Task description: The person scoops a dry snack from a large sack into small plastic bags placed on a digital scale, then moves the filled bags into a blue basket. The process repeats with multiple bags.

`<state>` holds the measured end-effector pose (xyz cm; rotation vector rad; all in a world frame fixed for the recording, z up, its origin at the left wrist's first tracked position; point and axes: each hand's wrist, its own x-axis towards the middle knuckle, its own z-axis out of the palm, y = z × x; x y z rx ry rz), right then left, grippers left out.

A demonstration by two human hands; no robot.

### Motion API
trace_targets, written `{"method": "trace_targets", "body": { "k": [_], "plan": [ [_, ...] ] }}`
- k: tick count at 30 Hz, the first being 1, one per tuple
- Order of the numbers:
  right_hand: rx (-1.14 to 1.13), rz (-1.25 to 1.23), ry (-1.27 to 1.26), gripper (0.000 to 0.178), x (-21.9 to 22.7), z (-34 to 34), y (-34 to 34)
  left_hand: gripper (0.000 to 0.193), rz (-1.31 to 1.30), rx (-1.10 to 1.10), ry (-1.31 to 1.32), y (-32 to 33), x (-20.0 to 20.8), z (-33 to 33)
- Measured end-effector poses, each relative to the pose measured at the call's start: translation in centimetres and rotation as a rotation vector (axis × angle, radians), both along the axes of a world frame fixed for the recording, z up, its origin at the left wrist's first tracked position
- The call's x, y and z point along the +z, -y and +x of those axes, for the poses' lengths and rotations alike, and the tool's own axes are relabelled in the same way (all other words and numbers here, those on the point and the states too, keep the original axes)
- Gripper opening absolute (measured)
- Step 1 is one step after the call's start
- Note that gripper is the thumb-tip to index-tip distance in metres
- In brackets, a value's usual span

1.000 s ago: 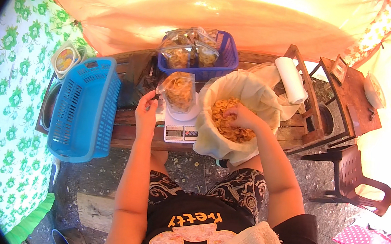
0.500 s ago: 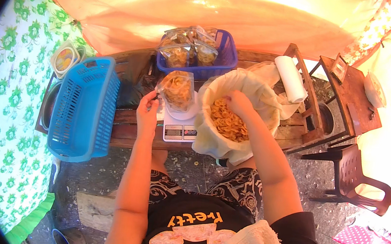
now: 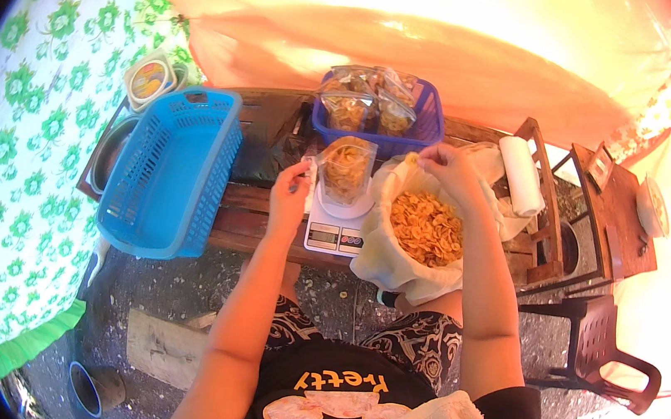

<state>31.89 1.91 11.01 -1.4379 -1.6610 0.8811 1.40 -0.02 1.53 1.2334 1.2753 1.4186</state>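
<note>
My right hand (image 3: 449,171) is raised over the far rim of a cloth-lined tub (image 3: 380,253), pinching a yellow-orange chip (image 3: 413,159) between thumb and fingertips. Many thin, round fried chips (image 3: 425,227) lie inside the cloth. Left of the tub, a clear pouch (image 3: 346,171) filled with chips stands upright on the round plate of a white kitchen scale (image 3: 322,238). Beside the pouch's left edge is my left hand (image 3: 291,192), its fingers loosely bent and apart, with no object visible in them.
Behind the scale, a blue-purple basket (image 3: 419,140) holds several filled pouches (image 3: 348,110). A large light-blue basket (image 3: 168,172) stands at the left of the wooden table (image 3: 254,223). A white roll (image 3: 521,175) leans at the right; a brown plastic chair (image 3: 599,351) is beyond.
My right hand has lifted from among the chips to above the tub's far rim, with a chip between its fingers. My left hand stays beside the pouch; the whole view has shifted.
</note>
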Motion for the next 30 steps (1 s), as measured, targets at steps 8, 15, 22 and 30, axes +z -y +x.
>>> {"method": "trace_targets", "body": {
  "k": [8,15,22,30],
  "plan": [
    [0.239,0.476,0.389,0.012,5.2,-9.9,-1.2,0.03,0.02,-0.018,-0.007,0.0,0.8,-0.2],
    [0.034,0.31,0.292,0.013,1.8,-5.6,-0.6,0.03,0.009,-0.018,0.015,0.1,0.9,-0.4],
    [0.253,-0.155,0.671,0.026,-8.5,-3.0,2.7,0.03,-0.018,-0.023,0.005,0.2,0.6,0.2],
    [0.217,-0.239,0.765,0.04,-10.3,2.4,4.5,0.031,-0.051,-0.014,0.009,0.4,1.1,0.2]
  ]
}}
